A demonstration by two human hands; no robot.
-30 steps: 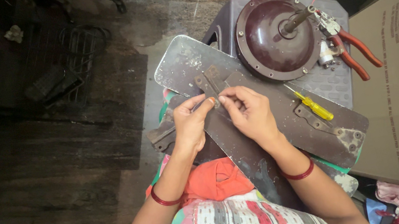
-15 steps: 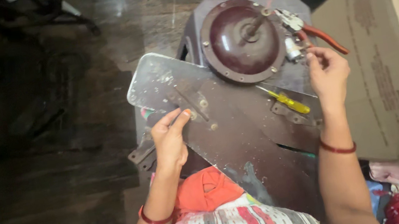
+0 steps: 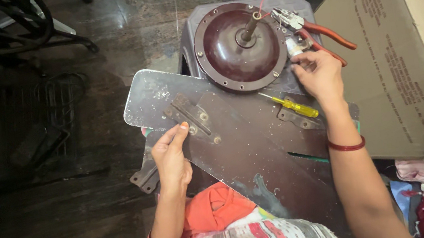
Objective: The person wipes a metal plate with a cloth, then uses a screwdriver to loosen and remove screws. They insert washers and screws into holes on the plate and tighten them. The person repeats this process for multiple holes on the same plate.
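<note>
Left hand (image 3: 171, 156) at centre frame, fingers loosely spread, fingertips pressed flat beside the metal bracket (image 3: 189, 115) of the brown fan blade (image 3: 239, 148), seemingly to pin the blade steady across the lap. Right hand (image 3: 320, 72) at upper right, fingers curled together around a small whitish part (image 3: 295, 48), touching it; firm pinch or not, cannot tell. Just beside: red-handled pliers (image 3: 331, 34), dark red motor housing (image 3: 239, 46). Yellow screwdriver (image 3: 293, 107) resting between the 2 hands, within easy reach.
</note>
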